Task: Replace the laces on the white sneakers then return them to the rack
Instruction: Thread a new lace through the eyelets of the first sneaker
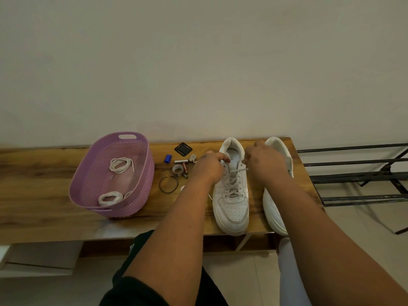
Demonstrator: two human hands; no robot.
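Two white sneakers stand toe-toward-me on the wooden table [44,168]. The left sneaker [231,208] has a lace [233,186] threaded through most eyelets. My left hand [209,167] grips its left upper edge near the top eyelets. My right hand [265,161] pinches the lace end, which stretches flat across the tongue. The right sneaker [272,208] is largely hidden behind my right forearm. A purple basket [136,195] holds two coiled white laces, one at the back [121,165] and one at the front [110,198].
Small clutter lies between basket and shoes: a blue cylinder [168,158], a black square pad [183,149], metal bits [184,167] and a bangle [168,184]. A black metal shoe rack [357,175] stands right of the table. A plain wall is behind.
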